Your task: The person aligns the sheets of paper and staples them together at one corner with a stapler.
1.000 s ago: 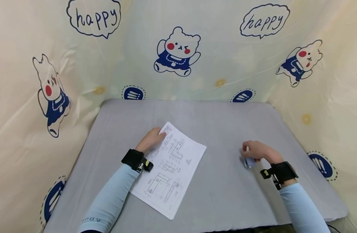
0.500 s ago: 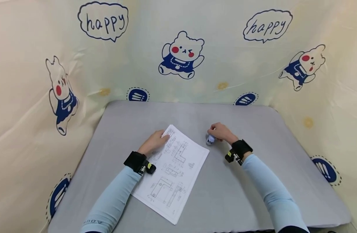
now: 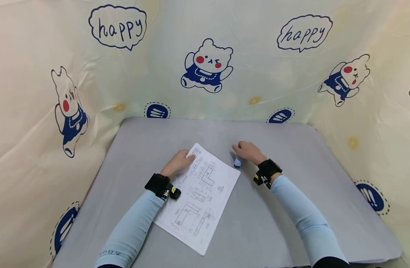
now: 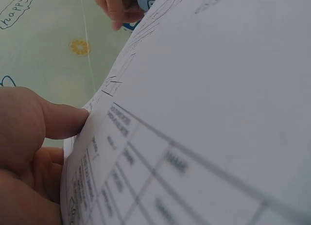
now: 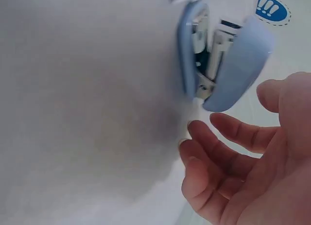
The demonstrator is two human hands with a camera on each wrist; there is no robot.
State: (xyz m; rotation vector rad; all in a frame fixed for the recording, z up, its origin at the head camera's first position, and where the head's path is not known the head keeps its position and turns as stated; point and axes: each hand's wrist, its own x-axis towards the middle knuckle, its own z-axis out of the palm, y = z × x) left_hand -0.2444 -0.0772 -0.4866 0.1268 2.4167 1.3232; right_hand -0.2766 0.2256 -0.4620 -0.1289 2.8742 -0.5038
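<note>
My left hand pinches the upper left edge of a stack of printed paper sheets, thumb on top. Line drawings cover the top sheet in the head view; a printed table on the paper shows close up in the left wrist view. At the sheets' right corner is a small light-blue stapler, its mouth toward the paper. Just behind it is my right hand. The right wrist view shows the loosely curled fingers and thumb apart from the stapler.
A grey cloth-covered table lies under everything. Behind it and at both sides hangs a pale curtain printed with cartoon bears. Both wrists wear black straps with small cameras.
My right hand has carried the stapler leftward from the table's right side to the paper's corner, and its fingers have come off it. My left hand keeps its pinch on the sheets.
</note>
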